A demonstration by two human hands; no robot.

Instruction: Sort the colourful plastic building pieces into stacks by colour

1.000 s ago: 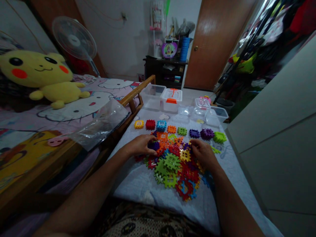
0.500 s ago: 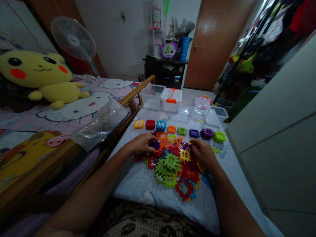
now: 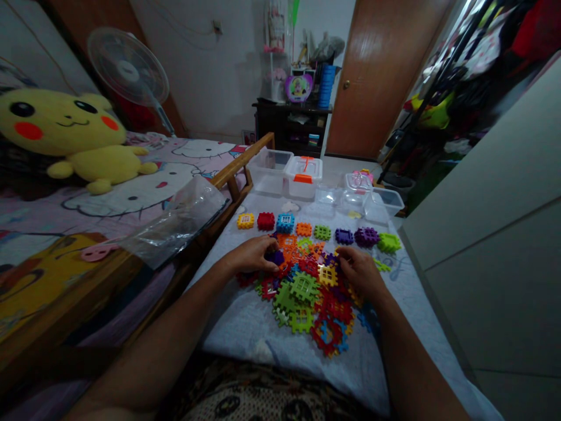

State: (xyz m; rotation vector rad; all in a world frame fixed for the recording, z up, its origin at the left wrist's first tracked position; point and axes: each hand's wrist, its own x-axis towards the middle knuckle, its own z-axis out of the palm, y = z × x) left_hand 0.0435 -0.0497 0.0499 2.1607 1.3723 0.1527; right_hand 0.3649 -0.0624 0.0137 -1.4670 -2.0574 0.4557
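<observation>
Left hand (image 3: 250,255) clasping purple plastic block (image 3: 275,257); right hand (image 3: 359,272) curled against pile of plastic blocks (image 3: 304,298), grip unclear.

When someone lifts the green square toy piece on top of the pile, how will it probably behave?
The green plastic piece is probably stiff and light, since it keeps a flat shape and has window-like openings. Its notched edges may catch neighbouring pieces and drag them along. Being flat, it seems unlikely to roll.

dim bdrm (image 3: 210,70) w/ wood door (image 3: 380,76)
</observation>
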